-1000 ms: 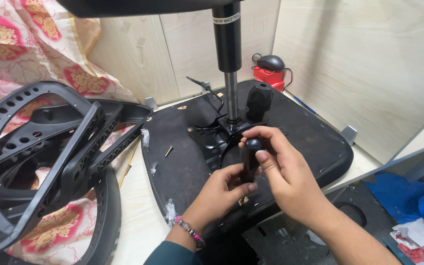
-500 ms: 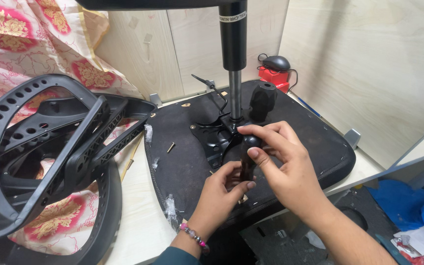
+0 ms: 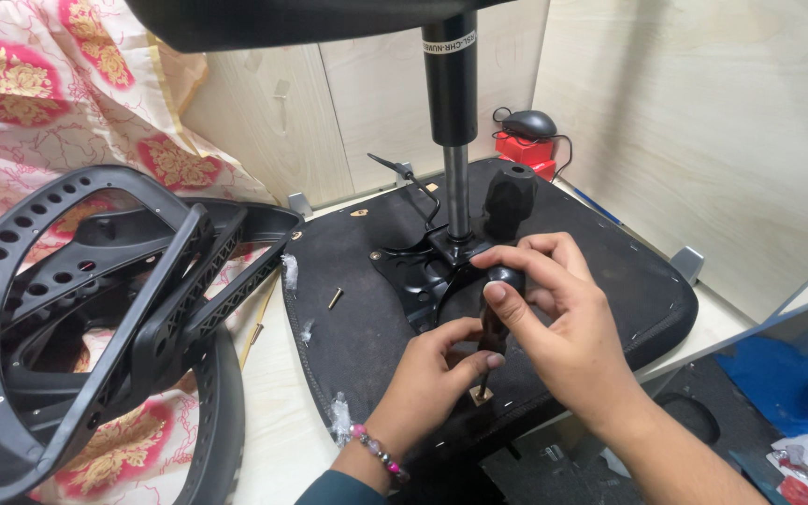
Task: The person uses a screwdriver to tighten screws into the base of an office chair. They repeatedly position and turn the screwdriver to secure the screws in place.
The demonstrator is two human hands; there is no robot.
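Observation:
An upturned black chair seat (image 3: 348, 318) lies on the table, its metal mechanism plate (image 3: 427, 266) and gas-lift column (image 3: 453, 103) standing up from the middle. My right hand (image 3: 563, 327) grips a dark-handled screwdriver (image 3: 493, 323) held upright, thumb on its top. Its tip rests on a screw with a small square washer (image 3: 481, 395) near the seat's front edge. My left hand (image 3: 427, 379) pinches the shaft and steadies the screw; a bead bracelet is on that wrist.
A black perforated plastic chair back frame (image 3: 95, 309) lies at the left over a red-and-cream patterned cloth (image 3: 67, 93). Loose screws (image 3: 335, 297) lie on the seat. A black knob (image 3: 509, 198) stands by the column. A red object with a mouse (image 3: 527, 136) sits at the back. Wooden partitions enclose the table.
My hands have shifted slightly toward the seat's front edge, and the screwdriver now stands more upright on the screw. The view has moved a little closer.

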